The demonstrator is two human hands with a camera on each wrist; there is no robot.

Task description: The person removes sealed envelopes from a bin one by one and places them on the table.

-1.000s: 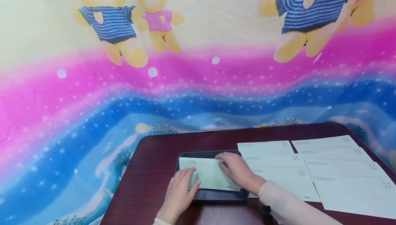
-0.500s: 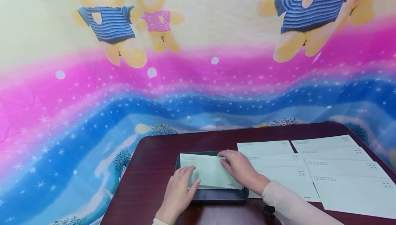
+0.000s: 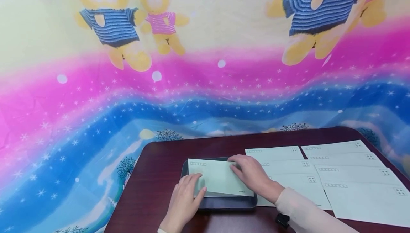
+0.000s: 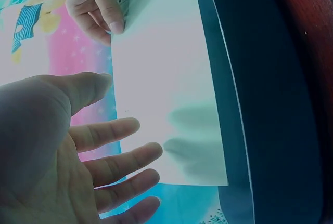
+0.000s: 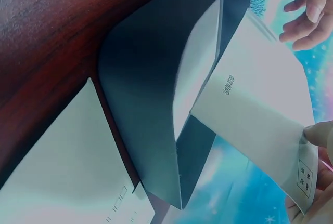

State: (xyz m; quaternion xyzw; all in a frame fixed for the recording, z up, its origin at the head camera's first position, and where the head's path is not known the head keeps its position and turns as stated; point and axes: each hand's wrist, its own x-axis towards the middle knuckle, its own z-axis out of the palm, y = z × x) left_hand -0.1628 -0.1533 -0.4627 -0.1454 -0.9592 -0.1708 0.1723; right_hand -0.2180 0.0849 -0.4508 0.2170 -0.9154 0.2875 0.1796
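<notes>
A pale green envelope [image 3: 219, 179] with a row of small boxes at its upper left stands tilted over a dark tray [image 3: 227, 204]. My right hand [image 3: 254, 176] pinches its upper right corner, thumb on the front and fingers behind, as the right wrist view shows. By the envelope's left end is my left hand [image 3: 185, 198], its fingers spread and slightly bent, thumb apart from them; the left wrist view shows nothing gripped in it. Under the held envelope, another pale sheet [image 5: 200, 63] lies inside the tray.
To the right, several similar envelopes [image 3: 368, 201] lie overlapped in two columns on the dark red table [image 3: 150, 179]. The nearer column starts right at the tray's right side. A cloth printed with bears [image 3: 115, 26] hangs behind the table.
My right hand has shifted slightly right, and the held envelope has moved right and a little up with it. The left hand has stayed nearly in place.
</notes>
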